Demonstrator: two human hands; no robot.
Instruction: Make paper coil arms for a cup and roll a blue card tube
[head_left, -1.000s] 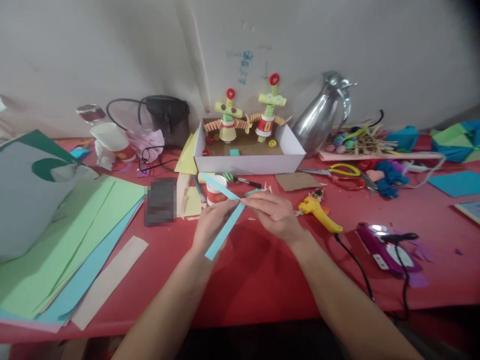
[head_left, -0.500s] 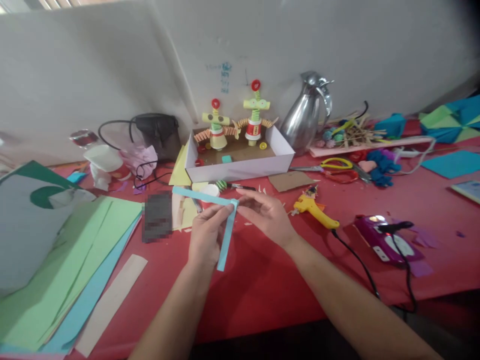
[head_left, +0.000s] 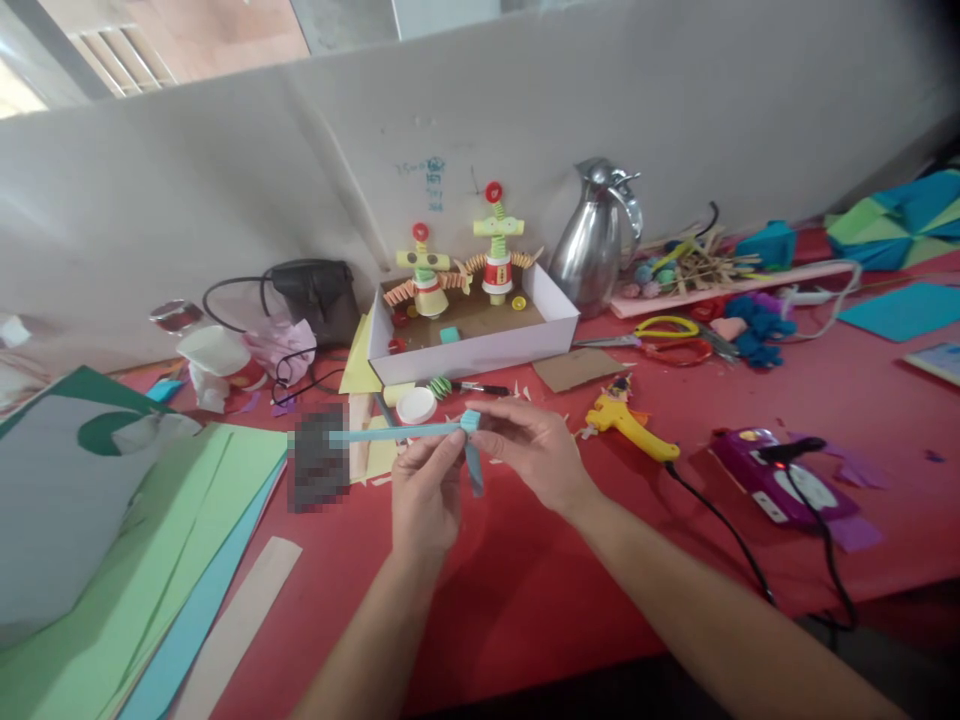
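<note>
Both of my hands pinch two crossed light blue paper strips [head_left: 397, 433] over the red table [head_left: 525, 580]. My left hand [head_left: 424, 500] grips the strips from below at their crossing. My right hand [head_left: 525, 450] pinches the folded corner from the right. One strip runs level to the left, the other hangs down between my hands.
A white box [head_left: 480, 345] with two paper-cup figures stands behind my hands. A yellow glue gun [head_left: 630, 420], a purple device [head_left: 772, 480] with black cord, scissors [head_left: 667, 340] and a steel jug [head_left: 592, 240] lie right. Stacked coloured paper sheets [head_left: 135, 540] lie left.
The long strip has swung from slanting up-left to level. The lower strip now hangs shorter between my hands. My right hand has closed on the folded corner. The view has tilted upward.
</note>
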